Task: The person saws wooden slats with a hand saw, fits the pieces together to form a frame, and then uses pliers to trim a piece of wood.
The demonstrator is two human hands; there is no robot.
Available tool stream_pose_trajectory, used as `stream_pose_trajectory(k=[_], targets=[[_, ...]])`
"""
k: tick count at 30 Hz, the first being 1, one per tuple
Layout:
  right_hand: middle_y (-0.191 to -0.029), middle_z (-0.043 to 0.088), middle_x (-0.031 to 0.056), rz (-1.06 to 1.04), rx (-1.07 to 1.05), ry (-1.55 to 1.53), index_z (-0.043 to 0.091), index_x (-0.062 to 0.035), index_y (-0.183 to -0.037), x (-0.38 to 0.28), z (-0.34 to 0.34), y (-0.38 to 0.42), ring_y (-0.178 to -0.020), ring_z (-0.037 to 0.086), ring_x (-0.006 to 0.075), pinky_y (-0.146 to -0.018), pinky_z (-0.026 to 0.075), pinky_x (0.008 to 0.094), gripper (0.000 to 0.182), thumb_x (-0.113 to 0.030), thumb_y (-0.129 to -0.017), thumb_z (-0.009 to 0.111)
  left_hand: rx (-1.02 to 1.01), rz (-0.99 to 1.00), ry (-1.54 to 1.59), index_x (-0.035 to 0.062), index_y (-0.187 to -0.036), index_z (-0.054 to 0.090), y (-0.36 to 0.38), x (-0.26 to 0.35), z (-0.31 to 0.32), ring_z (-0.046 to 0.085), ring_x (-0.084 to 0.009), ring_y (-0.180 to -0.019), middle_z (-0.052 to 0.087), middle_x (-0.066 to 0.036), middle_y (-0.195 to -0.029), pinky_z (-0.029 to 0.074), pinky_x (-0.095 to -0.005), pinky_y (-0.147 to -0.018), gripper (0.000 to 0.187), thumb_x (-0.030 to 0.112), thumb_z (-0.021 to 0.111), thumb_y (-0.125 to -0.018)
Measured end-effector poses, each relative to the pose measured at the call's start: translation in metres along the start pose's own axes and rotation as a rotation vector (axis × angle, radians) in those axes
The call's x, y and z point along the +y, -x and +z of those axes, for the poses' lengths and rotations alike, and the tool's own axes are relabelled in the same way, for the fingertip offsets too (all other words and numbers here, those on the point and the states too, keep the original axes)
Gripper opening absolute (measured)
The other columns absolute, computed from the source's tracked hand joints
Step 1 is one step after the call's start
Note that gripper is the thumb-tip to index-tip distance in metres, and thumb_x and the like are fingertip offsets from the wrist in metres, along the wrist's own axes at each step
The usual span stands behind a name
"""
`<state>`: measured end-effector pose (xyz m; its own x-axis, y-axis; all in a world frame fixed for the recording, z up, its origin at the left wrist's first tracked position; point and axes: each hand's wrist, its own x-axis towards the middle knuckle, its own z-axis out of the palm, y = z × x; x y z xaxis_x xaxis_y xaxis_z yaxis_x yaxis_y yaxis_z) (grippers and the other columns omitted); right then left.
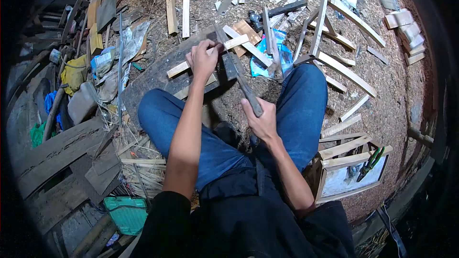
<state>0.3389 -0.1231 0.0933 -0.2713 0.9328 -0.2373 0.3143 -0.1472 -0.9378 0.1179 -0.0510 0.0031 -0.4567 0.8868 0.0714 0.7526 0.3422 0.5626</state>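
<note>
My left hand (pixel 203 59) is closed on a pale wooden strip (pixel 236 41), pressing it over a dark, worn board (pixel 158 76) between my knees. My right hand (pixel 262 120) is wrapped round the handle of what looks like a hand saw (pixel 244 86). Its long, narrow grey blade points away from me and crosses the strip just right of my left fingers; the teeth are too small to make out. Another wooden strip (pixel 256 53) lies beyond the blade, and a short wood piece (pixel 210 80) rests on the board near my left wrist.
A hammer (pixel 255 20) lies past the board beside a blue plastic packet (pixel 259 62). Wooden frames (pixel 315 33) stand at my right knee. Green-handled pliers (pixel 370 162) rest on a wooden box frame (pixel 330 162). Scrap planks (pixel 62 148) and a green basket (pixel 126 214) are on the left.
</note>
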Motion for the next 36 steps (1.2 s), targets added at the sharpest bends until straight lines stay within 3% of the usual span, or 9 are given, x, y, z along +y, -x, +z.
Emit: stream_pose_trajectory(k=[8, 17, 18, 21, 24, 27, 33, 36], targets=[[-0.050, 0.036, 0.0053, 0.041, -0.016, 0.022, 0.051, 0.0007, -0.062, -0.009, 0.003, -0.031, -0.051, 0.035, 0.0085, -0.046, 0.033, 0.0345, 0.043, -0.028, -0.091, 0.065, 0.021, 0.051, 0.019, 0.0137, -0.090, 0.064, -0.001, 0.001, 0.000, 0.056, -0.0256, -0.099, 0.066, -0.001, -0.098, 0.033, -0.0396, -0.090, 0.015, 0.027, 0.068, -0.084], [-0.049, 0.042, 0.0080, -0.094, 0.027, 0.011, 0.056, 0.0007, -0.068, -0.015, 0.014, -0.006, -0.048, 0.038, 0.0105, -0.046, 0.037, 0.0345, 0.036, -0.026, -0.091, 0.066, 0.012, 0.044, 0.016, 0.0115, -0.089, 0.063, -0.001, 0.007, -0.006, 0.056, -0.0266, -0.097, 0.065, -0.004, -0.096, 0.034, -0.0408, -0.089, 0.017, 0.028, 0.066, -0.085], [-0.049, 0.042, 0.0081, -0.158, 0.049, -0.010, 0.057, 0.0008, -0.068, -0.030, 0.010, 0.003, -0.048, 0.038, 0.0106, -0.046, 0.037, 0.0343, 0.035, -0.025, -0.091, 0.065, 0.063, 0.101, -0.123, 0.0120, -0.092, 0.065, -0.002, 0.003, 0.001, 0.055, -0.0293, -0.100, 0.066, -0.007, -0.101, 0.034, -0.0418, -0.090, 0.018, 0.029, 0.065, -0.086], [-0.051, 0.041, 0.0086, -0.216, 0.090, -0.055, 0.057, 0.0009, -0.069, -0.054, 0.000, 0.010, -0.048, 0.038, 0.0108, -0.047, 0.037, 0.0340, 0.033, -0.023, -0.091, 0.065, 0.002, 0.119, -0.052, 0.0121, -0.101, 0.065, 0.004, 0.005, -0.007, 0.053, -0.0320, -0.104, 0.063, -0.010, -0.106, 0.035, -0.0426, -0.091, 0.025, 0.034, 0.062, -0.090], [-0.052, 0.040, 0.0087, -0.128, 0.112, -0.036, 0.057, 0.0018, -0.071, -0.026, -0.003, -0.004, -0.049, 0.037, 0.0108, -0.047, 0.035, 0.0337, 0.033, -0.023, -0.091, 0.066, 0.020, 0.270, -0.127, 0.0088, -0.109, 0.065, 0.013, 0.004, -0.010, 0.053, -0.0295, -0.106, 0.059, -0.008, -0.111, 0.035, -0.0427, -0.092, 0.029, 0.026, 0.067, -0.085], [-0.052, 0.040, 0.0087, -0.096, 0.079, -0.018, 0.057, 0.0020, -0.071, -0.007, 0.000, -0.007, -0.050, 0.036, 0.0105, -0.046, 0.035, 0.0338, 0.034, -0.024, -0.091, 0.066, 0.011, 0.251, -0.082, 0.0116, -0.107, 0.065, 0.019, 0.008, -0.015, 0.055, -0.0263, -0.107, 0.061, -0.007, -0.110, 0.035, -0.0420, -0.095, 0.026, 0.014, 0.068, -0.081], [-0.052, 0.039, 0.0088, -0.089, 0.083, 0.026, 0.055, 0.0022, -0.070, 0.002, 0.009, -0.003, -0.050, 0.035, 0.0116, -0.047, 0.033, 0.0346, 0.035, -0.024, -0.091, 0.065, 0.083, 0.316, -0.110, 0.0124, -0.100, 0.064, 0.016, 0.007, -0.022, 0.060, -0.0231, -0.105, 0.066, -0.005, -0.101, 0.034, -0.0431, -0.098, 0.024, 0.010, 0.070, -0.077], [-0.053, 0.038, 0.0092, -0.089, 0.067, 0.024, 0.055, 0.0022, -0.070, 0.005, 0.012, -0.001, -0.050, 0.035, 0.0120, -0.047, 0.033, 0.0349, 0.036, -0.024, -0.091, 0.065, 0.052, 0.323, -0.144, 0.0129, -0.103, 0.062, 0.013, 0.005, -0.024, 0.060, -0.0234, -0.104, 0.065, -0.005, -0.104, 0.035, -0.0429, -0.097, 0.028, 0.012, 0.073, -0.076]])
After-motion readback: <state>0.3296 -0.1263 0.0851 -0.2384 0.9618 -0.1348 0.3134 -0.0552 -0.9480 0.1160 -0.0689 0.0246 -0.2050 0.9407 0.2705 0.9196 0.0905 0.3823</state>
